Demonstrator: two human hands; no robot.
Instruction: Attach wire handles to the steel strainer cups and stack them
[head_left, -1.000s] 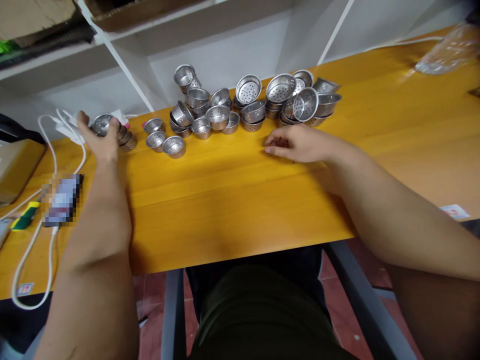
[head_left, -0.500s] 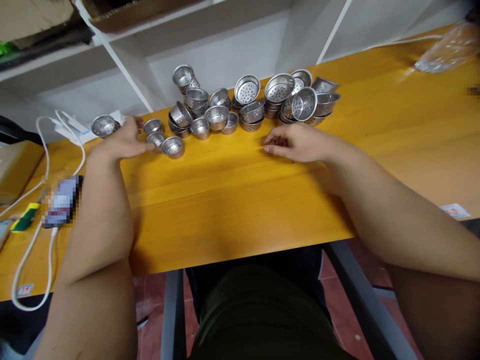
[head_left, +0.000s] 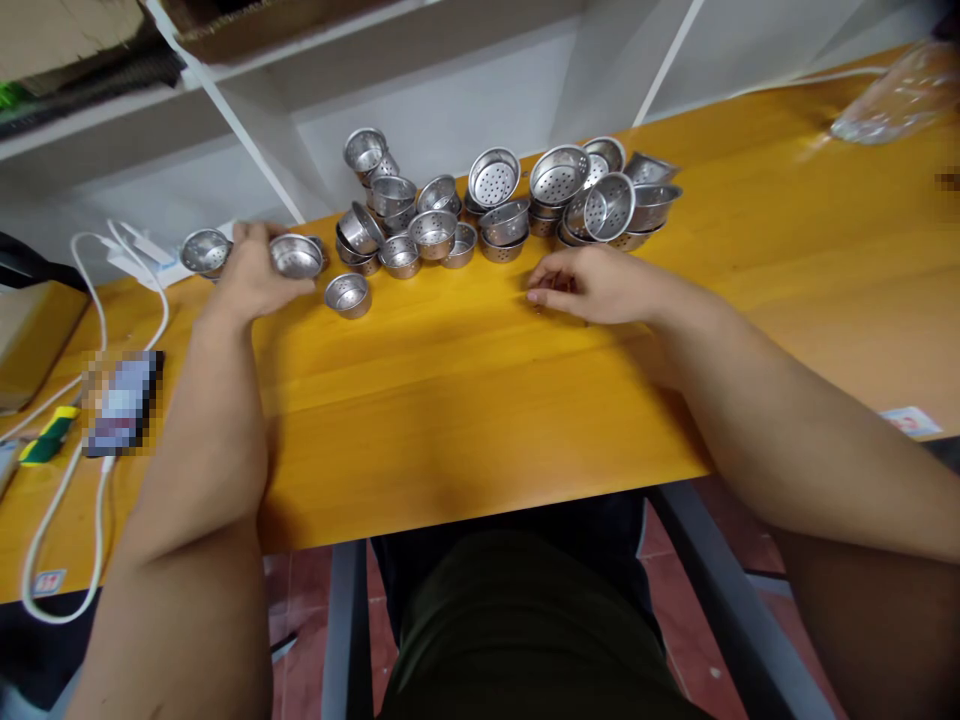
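At the left of the head view my left hand (head_left: 251,278) is closed on a small metal filter basket (head_left: 298,258) with a perforated bottom, its mouth tilted toward me. Thumb and fingers grip its left side. Behind the wrist stands another filter basket (head_left: 205,251), partly covered by the hand. A single small basket (head_left: 348,296) sits upright just right of my left thumb. My right hand (head_left: 577,285) rests on the table with loosely curled fingers, thumb and fingertips apart, nothing seen between them. It lies just in front of a pile of larger baskets (head_left: 608,207).
Several more perforated baskets (head_left: 433,234) are stacked along the shelf's foot. A phone (head_left: 124,405) with a white cable (head_left: 103,520) lies left of my left forearm. A clear plastic bottle (head_left: 892,105) lies at the far right of the wooden table (head_left: 465,400).
My left hand has closed on a filter basket and raised it slightly, turning its mouth toward me. The right hand has stayed in place.
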